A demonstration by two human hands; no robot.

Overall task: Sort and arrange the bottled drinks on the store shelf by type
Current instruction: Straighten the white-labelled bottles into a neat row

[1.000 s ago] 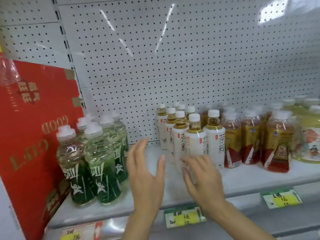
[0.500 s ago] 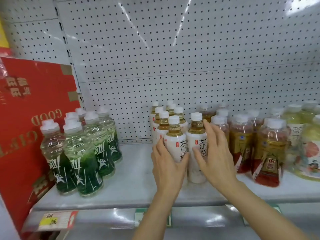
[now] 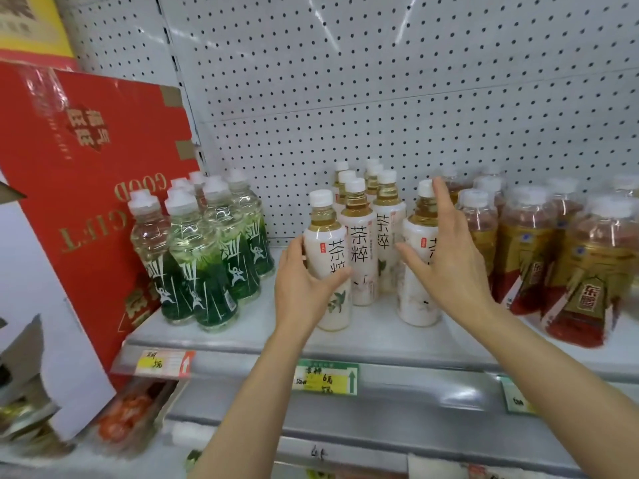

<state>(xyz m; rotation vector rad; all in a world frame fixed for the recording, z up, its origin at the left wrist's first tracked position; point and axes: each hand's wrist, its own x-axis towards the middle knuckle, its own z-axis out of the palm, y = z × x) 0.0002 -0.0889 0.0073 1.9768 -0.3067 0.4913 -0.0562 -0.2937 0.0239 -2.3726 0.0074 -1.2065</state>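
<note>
Several white-label tea bottles with white caps stand mid-shelf. My left hand (image 3: 304, 288) grips the front left tea bottle (image 3: 326, 243) around its body. My right hand (image 3: 446, 261) lies with straight fingers against the front right tea bottle (image 3: 416, 257), thumb on its left side. More tea bottles (image 3: 359, 236) stand between and behind them. Several green-label bottles (image 3: 204, 261) are grouped at the left. Several red-and-gold-label bottles (image 3: 581, 271) are grouped at the right.
A red gift box (image 3: 90, 174) leans at the shelf's left end. White pegboard (image 3: 380, 91) backs the shelf. Price tags (image 3: 326, 378) hang on the shelf's front rail (image 3: 415, 354). Packaged goods lie on the lower level at bottom left.
My left hand has drawn one tea bottle to the left, away from the other front bottle. My right hand has stayed on the right front bottle. A gap has opened between the two.
</note>
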